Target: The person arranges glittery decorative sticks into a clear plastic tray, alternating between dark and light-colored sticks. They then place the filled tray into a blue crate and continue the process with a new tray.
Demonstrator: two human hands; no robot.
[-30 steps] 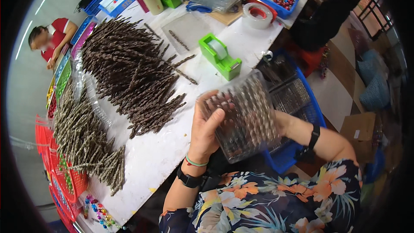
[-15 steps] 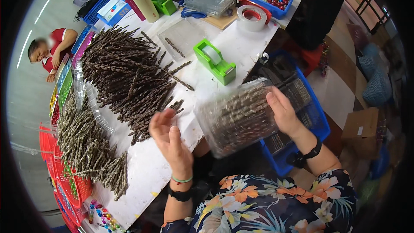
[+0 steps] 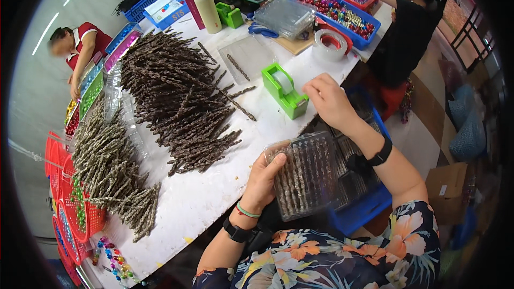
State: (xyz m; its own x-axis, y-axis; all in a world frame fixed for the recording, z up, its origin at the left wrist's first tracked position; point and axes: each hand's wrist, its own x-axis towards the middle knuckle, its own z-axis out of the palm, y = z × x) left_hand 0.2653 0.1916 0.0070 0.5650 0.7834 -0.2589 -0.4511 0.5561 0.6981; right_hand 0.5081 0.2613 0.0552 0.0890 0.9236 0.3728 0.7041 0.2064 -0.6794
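Observation:
A clear plastic box filled with rows of brown beaded-looking strands is gripped at its left edge by my left hand, thumb on top. It is held tilted, just off the table's edge. My right hand is raised beside the front end of a green tape dispenser. Its thumb and fingertips are pinched together; any tape between them is too small to make out. Left of the dispenser lie a big pile of dark brown strands and a paler pile of strands.
A shallow clear tray with one strand lies behind the dispenser. Large tape rolls, stacked clear boxes and bead trays stand farther back. A blue crate sits below the table edge at right. Two people sit nearby.
The box has passed from my right hand to my left, which had been free. My right hand has moved up to the tape dispenser, its fingers now pinched.

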